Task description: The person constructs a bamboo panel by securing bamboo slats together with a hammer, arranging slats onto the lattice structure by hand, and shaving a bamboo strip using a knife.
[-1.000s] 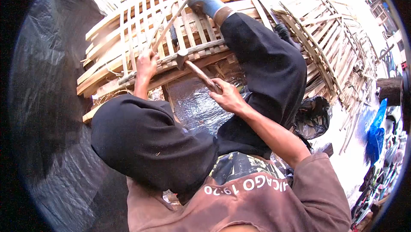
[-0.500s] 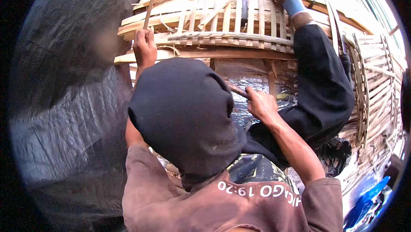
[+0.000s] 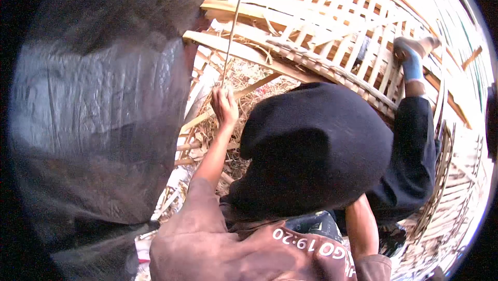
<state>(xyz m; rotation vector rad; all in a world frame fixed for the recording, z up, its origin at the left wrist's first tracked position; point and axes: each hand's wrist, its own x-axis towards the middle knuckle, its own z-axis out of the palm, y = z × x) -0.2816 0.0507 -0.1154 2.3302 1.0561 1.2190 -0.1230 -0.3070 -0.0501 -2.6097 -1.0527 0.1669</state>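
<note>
My left hand [image 3: 224,105] is closed on a thin strip [image 3: 234,24], probably bamboo, which rises from my fingers past the top edge of the view. A large rounded mass of black cloth [image 3: 316,151] fills the middle, to the right of that hand. Behind this cloth my right hand is hidden; only part of the right forearm [image 3: 361,224] shows below it. Whatever the right hand holds cannot be seen. Above and to the right lies a slatted platform [image 3: 358,52] of pale strips, with a foot in a blue and brown covering [image 3: 412,63] on it.
Dark plastic sheeting [image 3: 98,115] hangs along the left side. Dry straw-like scraps [image 3: 254,76] lie below the platform's edge, among wooden poles [image 3: 194,122]. At the right stands a woven slatted panel [image 3: 441,193].
The view has swung left. My left hand and its strip now hang lower, away from the platform edge. My right hand, earlier gripping a dark-handled tool, has gone behind the black cloth.
</note>
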